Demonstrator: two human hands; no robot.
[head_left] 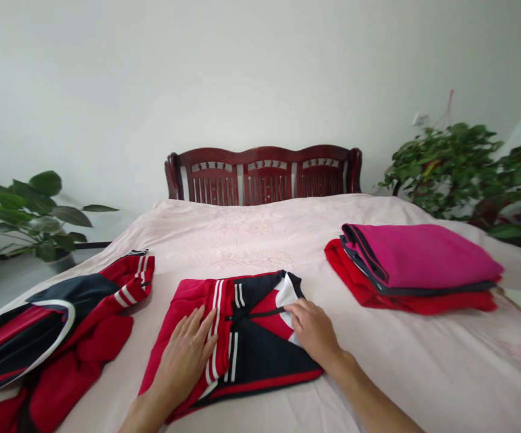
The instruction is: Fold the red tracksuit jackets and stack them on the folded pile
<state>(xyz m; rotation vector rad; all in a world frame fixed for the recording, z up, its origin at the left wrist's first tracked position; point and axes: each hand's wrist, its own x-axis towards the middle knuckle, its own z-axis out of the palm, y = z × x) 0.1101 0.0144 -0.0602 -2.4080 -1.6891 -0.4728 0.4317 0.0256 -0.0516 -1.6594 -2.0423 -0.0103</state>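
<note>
Folded red-navy-white fabric jacket: near ctr of pale pink-sheeted bed, long axis approx. L–R. L hand flat on red L end, fingers spread, released; R hand nearer collar, fingers touching it, pinch unclear.

Both our hands reach in from the bottom of the frame.
Our left lies flat, palm down, fingers spread, lower left of center; our right, lower right of center, bends its fingers, tips together.
</note>
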